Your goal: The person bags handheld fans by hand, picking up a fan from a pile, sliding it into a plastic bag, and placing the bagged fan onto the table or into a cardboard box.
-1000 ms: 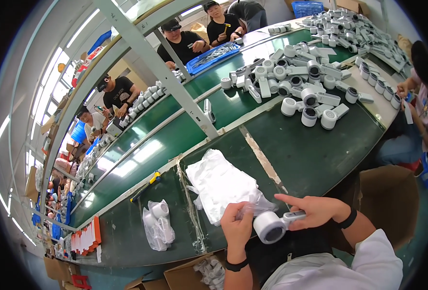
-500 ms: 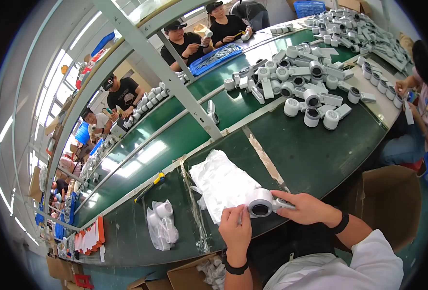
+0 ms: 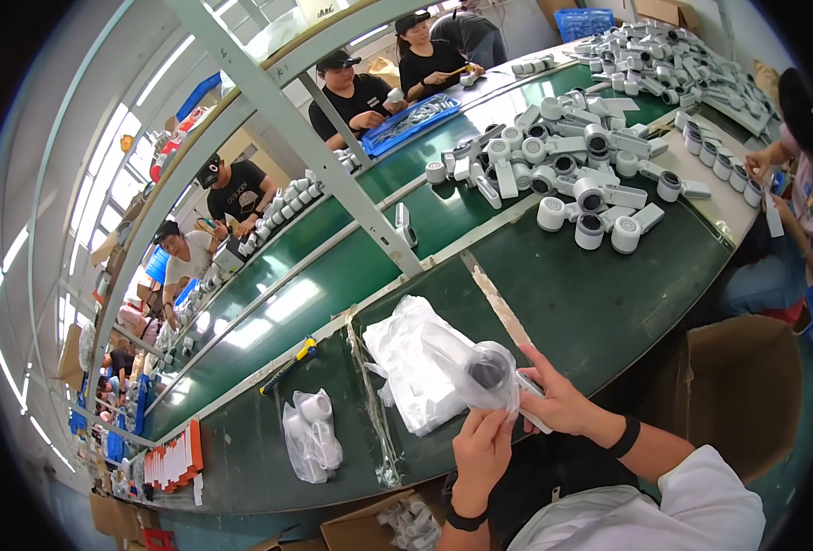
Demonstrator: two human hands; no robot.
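A white round device with a dark lens-like face (image 3: 491, 371) sits inside a clear plastic bag, held up between both hands above the green table edge. My right hand (image 3: 553, 397) grips its handle end from the right. My left hand (image 3: 482, 444) pinches the bag from below. Just left of the hands lies a stack of clear plastic bags (image 3: 411, 362) on the green table (image 3: 590, 303).
A bagged pair of white devices (image 3: 311, 435) lies further left. Several unbagged white devices (image 3: 583, 188) crowd the far right of the table. An open cardboard box (image 3: 741, 390) stands at my right, another (image 3: 383, 525) below. People work along the conveyor's far side and at right.
The white device has been turned from side-on to facing up and now sits inside a plastic bag. Both hands have shifted slightly up and left toward the bag stack.
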